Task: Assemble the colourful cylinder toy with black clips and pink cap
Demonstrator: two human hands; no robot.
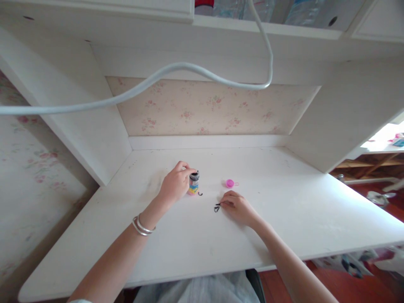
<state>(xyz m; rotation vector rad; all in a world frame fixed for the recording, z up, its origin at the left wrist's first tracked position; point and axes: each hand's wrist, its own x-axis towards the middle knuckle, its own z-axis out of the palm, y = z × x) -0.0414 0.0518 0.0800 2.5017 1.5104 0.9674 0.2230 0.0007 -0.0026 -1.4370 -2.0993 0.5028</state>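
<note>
A small clear jar (194, 184) with a blue and yellow label and a pinkish base stands upright on the white desk, dark things showing at its mouth. My left hand (176, 182) is at its rim, fingers closed together over the opening; what they pinch there is hidden. One thin black curved piece (200, 194) lies beside the jar's base. To the right, my right hand (237, 206) rests low on the desk, its fingertips pinched on a small black band (218, 204). Another black band (216, 209) lies looped just below those fingertips. Beyond this hand sits a round pink lid (230, 183) with a loop.
A white cable (176, 67) hangs across the upper view, in front of the overhead shelf (268, 27) that holds plastic bottles. White side panels (344, 105) and a floral back wall (205, 107) enclose the desk (176, 244). Its front edge runs close to my lap.
</note>
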